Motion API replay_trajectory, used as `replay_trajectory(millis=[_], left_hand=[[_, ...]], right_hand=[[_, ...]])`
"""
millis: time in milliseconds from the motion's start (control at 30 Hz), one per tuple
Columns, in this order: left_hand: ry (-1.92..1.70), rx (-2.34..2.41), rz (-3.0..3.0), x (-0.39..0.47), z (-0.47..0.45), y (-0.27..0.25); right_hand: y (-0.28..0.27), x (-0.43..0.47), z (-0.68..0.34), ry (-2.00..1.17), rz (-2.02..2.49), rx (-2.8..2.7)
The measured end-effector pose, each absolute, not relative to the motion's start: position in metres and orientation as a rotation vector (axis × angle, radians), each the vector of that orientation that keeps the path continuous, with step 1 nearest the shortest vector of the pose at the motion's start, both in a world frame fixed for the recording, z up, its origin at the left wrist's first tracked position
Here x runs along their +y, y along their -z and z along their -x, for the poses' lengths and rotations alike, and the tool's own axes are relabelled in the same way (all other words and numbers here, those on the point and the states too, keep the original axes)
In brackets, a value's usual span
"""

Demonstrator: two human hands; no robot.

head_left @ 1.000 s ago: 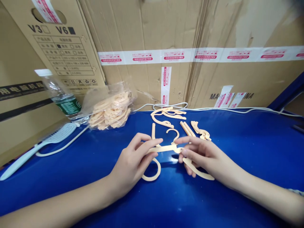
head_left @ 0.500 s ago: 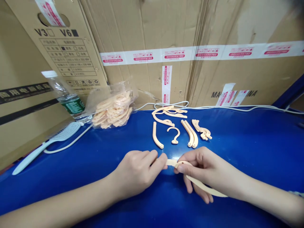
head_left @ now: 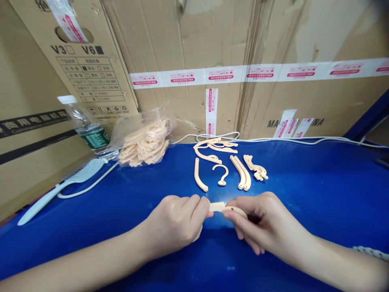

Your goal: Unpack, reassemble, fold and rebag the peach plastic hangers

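My left hand (head_left: 179, 219) is closed around a cream plastic hanger piece (head_left: 216, 207), whose flat end sticks out past the fingertips; a bit of cream also shows under the palm. Facing it, my right hand (head_left: 261, 221) pinches another cream hanger piece (head_left: 236, 210) with a small dark hole, between thumb and fingers. The two ends meet or nearly touch; I cannot tell whether they are joined. Beyond my hands lie a cream hanger hook (head_left: 223, 175), a single curved arm (head_left: 199, 174), a pair of curved arms (head_left: 240, 172) and some short notched pieces (head_left: 255, 167).
More curved cream parts (head_left: 208, 150) lie near a white cable (head_left: 273, 140) at the back of the blue table (head_left: 121, 223). To the left are a clear bag of cream parts (head_left: 144, 142), a water bottle (head_left: 91, 132) and a pale blue hairbrush (head_left: 67, 180). Cardboard boxes (head_left: 182, 40) stand behind.
The long tail of the right-hand piece, seen below my right hand before, no longer shows. My right fingers have curled in a little, and the view has shifted slightly.
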State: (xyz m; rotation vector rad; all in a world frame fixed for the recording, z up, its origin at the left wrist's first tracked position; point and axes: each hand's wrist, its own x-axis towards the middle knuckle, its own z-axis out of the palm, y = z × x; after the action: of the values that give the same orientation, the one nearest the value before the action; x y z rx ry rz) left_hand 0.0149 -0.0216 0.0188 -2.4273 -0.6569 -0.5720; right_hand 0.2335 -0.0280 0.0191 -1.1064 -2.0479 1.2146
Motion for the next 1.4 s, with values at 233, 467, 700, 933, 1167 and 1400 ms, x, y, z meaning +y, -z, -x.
replay_trajectory(millis=[233,467,700,933,1167,1400], left_hand=[[0.600,-0.677,2.441,-0.024,-0.013,-0.021],[0.620,-0.698,2.444,-0.026,-0.013,-0.021],[0.728,-1.028,2.774,-0.021,-0.009,-0.011],[1.284,-1.982,3.088,-0.011,-0.011,-0.020],[2.000,-2.553,3.116,0.005,0.000,-0.020],[2.234,-2.657,2.994,0.004,0.005,-0.021]], right_hand=[[-0.018,-0.029,-0.233,-1.044,1.032,-2.105],[-0.019,-0.031,-0.232,-1.019,0.996,-2.106],[-0.019,-0.030,-0.234,-0.924,0.926,-2.093],[-0.048,0.001,-0.259,-1.194,1.029,-1.819],[-0.071,0.041,-0.321,-0.455,1.169,-1.886],[-0.040,0.062,-0.317,0.103,1.060,-2.332]])
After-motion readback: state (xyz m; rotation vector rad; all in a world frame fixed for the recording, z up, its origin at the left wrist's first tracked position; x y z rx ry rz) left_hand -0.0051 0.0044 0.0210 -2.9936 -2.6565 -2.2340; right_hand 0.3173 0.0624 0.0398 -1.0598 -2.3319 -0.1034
